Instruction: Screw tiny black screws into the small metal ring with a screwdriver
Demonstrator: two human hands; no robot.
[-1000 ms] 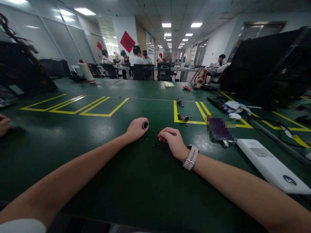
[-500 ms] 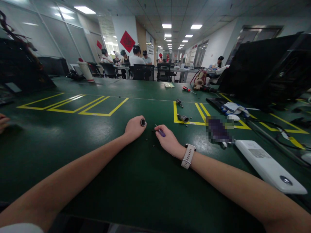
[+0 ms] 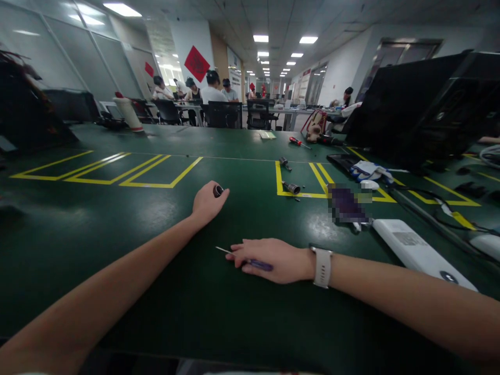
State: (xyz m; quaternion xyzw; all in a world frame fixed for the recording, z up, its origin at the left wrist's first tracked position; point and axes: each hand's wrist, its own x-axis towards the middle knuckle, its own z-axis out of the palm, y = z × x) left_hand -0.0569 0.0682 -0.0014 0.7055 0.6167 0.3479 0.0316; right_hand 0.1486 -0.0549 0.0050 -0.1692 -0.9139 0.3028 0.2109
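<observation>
My left hand (image 3: 206, 201) rests on the green table (image 3: 117, 229) with its fingers closed round a small dark cylindrical part (image 3: 217, 190), whose open end faces right. My right hand (image 3: 269, 259) lies nearer to me, palm down, and holds a thin purple-handled screwdriver (image 3: 250, 262) whose metal tip points left. A white watch (image 3: 322, 266) is on the right wrist.
Two small metal parts (image 3: 291, 187) lie in a yellow-taped box ahead right. A white flat device (image 3: 417, 251), gloves (image 3: 371, 169), cables and a black monitor (image 3: 406, 104) stand at the right. A red screwdriver (image 3: 297, 141) lies farther back. Several people sit at far tables.
My right hand has pulled back toward me and to the left with the purple screwdriver, away from the part. The left hand keeps hold of the part. The view has shifted a little.
</observation>
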